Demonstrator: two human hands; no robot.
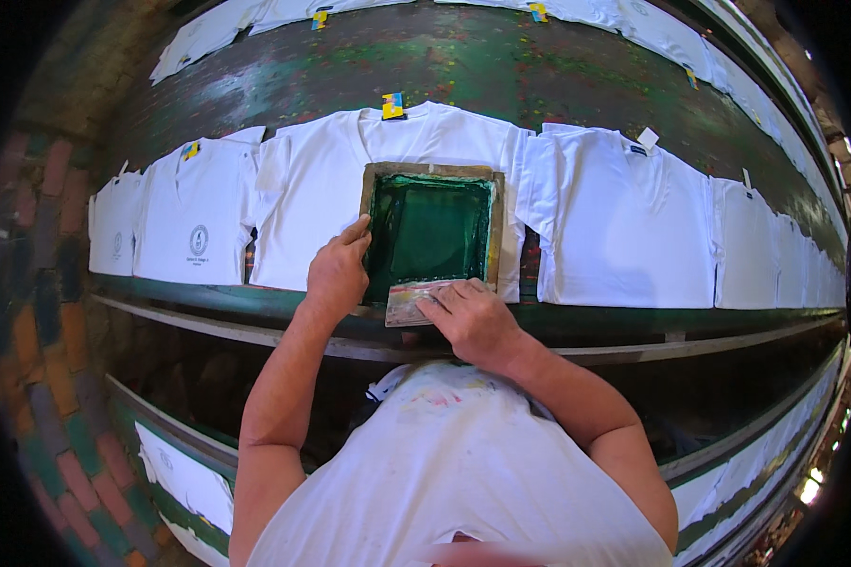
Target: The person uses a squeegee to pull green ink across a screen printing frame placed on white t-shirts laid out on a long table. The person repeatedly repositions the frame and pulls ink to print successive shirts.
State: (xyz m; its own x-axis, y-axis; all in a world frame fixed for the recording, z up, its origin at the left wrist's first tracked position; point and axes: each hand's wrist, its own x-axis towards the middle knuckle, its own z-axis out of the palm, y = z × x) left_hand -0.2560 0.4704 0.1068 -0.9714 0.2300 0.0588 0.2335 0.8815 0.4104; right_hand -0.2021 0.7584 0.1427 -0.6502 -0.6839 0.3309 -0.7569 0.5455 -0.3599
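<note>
A wooden screen printing frame (435, 171) with dark green mesh lies on the lower front of a white V-neck T-shirt (307, 180). My left hand (338, 272) grips the frame's left side, its fingertips against the wood. In my right hand (475, 321) is a worn, flat squeegee (407, 305), held at the near edge of the frame. Its blade edge is hard to make out against the mesh. Whatever is on the shirt beneath the frame is hidden.
Left of the frame, another white T-shirt (175, 203) bears a dark round print. To the right, a plain T-shirt (624, 222) heads a row along the long, paint-spotted table (284, 80). More shirts line its far edge. A brick floor (52, 378) shows at left.
</note>
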